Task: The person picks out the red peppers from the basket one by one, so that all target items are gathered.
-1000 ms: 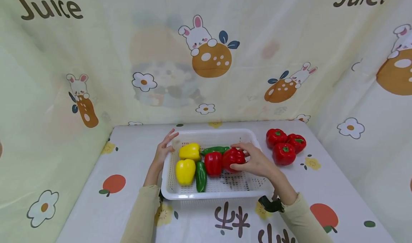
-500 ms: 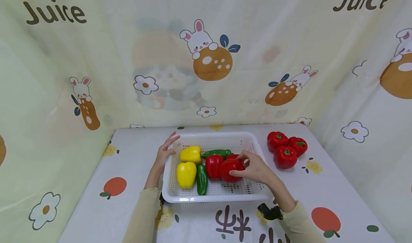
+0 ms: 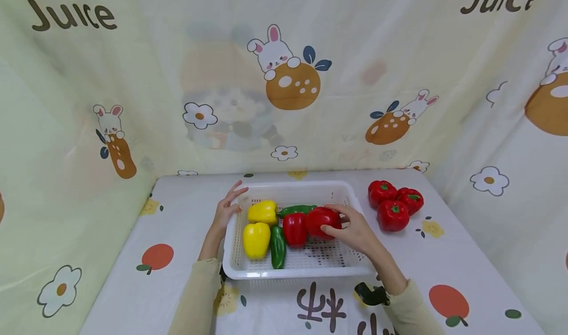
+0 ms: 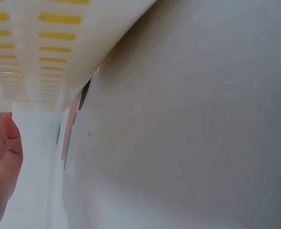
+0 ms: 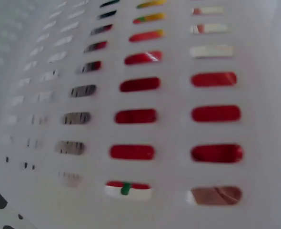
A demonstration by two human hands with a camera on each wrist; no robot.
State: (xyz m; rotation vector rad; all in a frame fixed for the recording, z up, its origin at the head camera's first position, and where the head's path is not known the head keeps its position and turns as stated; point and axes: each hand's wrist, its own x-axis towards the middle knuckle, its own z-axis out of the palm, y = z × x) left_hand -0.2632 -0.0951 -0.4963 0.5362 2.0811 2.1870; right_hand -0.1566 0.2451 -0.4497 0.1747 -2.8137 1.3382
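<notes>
right hand (image 3: 355, 230) | shifted held red pepper (image 3: 323, 220) toward basket's far side | against other red pepper (image 3: 295, 228)

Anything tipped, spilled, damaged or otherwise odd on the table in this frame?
Nothing stands out. The white basket sits flat, holding yellow, green and red peppers. The right hand holds a red pepper inside it; the left hand touches the basket's left rim. Three red peppers sit grouped beside it.

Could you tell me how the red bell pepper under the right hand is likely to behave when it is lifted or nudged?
The glossy red bell pepper looks smooth, so it may be slippery. Its rounded, lobed body would probably rock or roll on the white perforated plastic basket. The right hand curls round it unaided, so it is likely light.
</notes>
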